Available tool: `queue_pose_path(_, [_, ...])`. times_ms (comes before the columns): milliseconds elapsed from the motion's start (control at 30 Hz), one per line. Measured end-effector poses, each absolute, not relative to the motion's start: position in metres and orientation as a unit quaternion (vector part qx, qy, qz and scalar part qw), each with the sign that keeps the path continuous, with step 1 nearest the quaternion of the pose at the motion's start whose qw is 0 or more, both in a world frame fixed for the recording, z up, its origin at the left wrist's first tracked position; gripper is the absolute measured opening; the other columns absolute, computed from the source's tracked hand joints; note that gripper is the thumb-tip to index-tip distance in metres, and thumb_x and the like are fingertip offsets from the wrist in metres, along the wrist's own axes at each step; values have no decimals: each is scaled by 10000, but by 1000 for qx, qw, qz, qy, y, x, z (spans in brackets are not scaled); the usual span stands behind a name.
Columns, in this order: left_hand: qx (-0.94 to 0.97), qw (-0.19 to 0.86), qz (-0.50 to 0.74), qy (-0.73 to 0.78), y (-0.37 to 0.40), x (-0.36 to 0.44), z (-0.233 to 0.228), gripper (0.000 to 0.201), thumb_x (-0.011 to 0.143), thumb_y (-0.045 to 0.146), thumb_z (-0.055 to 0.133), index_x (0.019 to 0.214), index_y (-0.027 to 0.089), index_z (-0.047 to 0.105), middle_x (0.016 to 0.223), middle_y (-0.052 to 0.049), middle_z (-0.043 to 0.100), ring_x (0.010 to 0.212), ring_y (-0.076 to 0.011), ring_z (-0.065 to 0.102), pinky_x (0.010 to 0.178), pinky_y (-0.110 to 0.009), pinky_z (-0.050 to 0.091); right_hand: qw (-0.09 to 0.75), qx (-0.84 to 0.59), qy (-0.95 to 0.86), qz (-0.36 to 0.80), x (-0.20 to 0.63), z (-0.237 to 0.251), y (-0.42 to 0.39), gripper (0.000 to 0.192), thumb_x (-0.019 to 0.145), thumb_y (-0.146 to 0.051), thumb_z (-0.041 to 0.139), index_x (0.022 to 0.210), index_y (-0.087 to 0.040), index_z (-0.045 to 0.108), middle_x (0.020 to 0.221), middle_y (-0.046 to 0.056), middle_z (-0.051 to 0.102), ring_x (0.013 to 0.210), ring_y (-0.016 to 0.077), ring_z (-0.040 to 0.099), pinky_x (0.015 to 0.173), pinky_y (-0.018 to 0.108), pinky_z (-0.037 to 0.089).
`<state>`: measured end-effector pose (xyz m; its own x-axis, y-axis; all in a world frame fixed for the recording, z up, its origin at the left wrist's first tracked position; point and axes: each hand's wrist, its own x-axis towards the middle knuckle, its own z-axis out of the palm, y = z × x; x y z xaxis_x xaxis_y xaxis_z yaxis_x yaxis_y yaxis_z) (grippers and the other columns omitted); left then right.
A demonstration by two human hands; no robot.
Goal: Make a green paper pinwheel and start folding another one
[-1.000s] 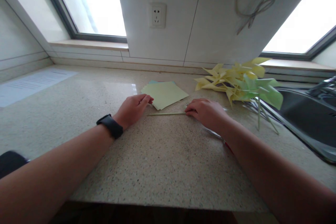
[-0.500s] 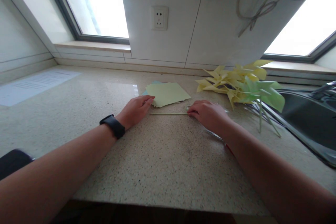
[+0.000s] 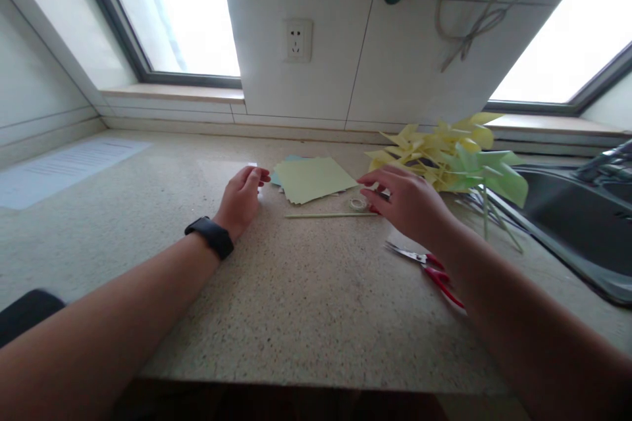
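My left hand [image 3: 241, 200], with a black watch [image 3: 210, 235] on its wrist, rests beside a stack of pale green paper [image 3: 316, 179]; its fingers are loosely bent and nothing shows in them. My right hand [image 3: 407, 197] hovers at the stack's right side, thumb and forefinger apart. Under it, a small dark and reddish item is partly hidden and cannot be made out. A thin pale green stick [image 3: 326, 215] lies flat between the hands. Just behind its right end is a small roll of tape [image 3: 357, 203]. Red-handled scissors [image 3: 419, 258] lie partly under my right forearm.
Yellow paper pinwheels [image 3: 419, 151] and a green pinwheel [image 3: 486, 174] lie at the back right, next to a metal sink [image 3: 577, 217]. A printed sheet [image 3: 69, 168] is at the far left. A dark object [image 3: 29, 312] sits by my left forearm. The wall has a socket [image 3: 298, 40].
Both hands have come off the stick, which now lies on the counter. My left hand moved left, my right hand lifted and moved right, uncovering the tape roll and scissors.
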<state>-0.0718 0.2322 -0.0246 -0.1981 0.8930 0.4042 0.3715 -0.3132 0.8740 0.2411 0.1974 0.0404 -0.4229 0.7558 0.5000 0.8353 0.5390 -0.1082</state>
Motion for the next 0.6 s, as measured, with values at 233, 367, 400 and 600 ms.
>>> queue_pose_path(233, [586,238,567,528,232,-72,-26,270,975,305,418,912,183,651,913,-73,702,818,-186,623,667,-304,466,283,-415,-851,-153,212,72,196,172,920,-214,594,1053,-195,702,993,64,730,882,204,664,790,342,484])
queue_pose_path(367, [590,241,565,523,231,-71,-25,269,974,312,422,902,189,650,900,-67,698,809,-186,618,663,-305,459,146,-455,-865,-152,208,92,198,173,902,-224,591,1028,-231,710,1022,46,743,890,221,666,685,330,451])
queue_pose_path(400, [591,241,565,523,231,-71,-25,267,973,310,423,895,189,648,895,-67,696,805,-186,617,662,-306,458,111,-478,-859,-146,213,97,195,150,904,-260,592,984,-239,717,951,37,747,816,214,662,635,321,428])
queue_pose_path(600, [599,240,561,518,232,-72,-25,270,972,313,428,897,188,655,876,-65,686,810,-190,617,689,-318,471,1,-564,-826,0,304,81,147,203,865,-434,632,863,-257,732,682,12,700,538,159,595,501,291,396])
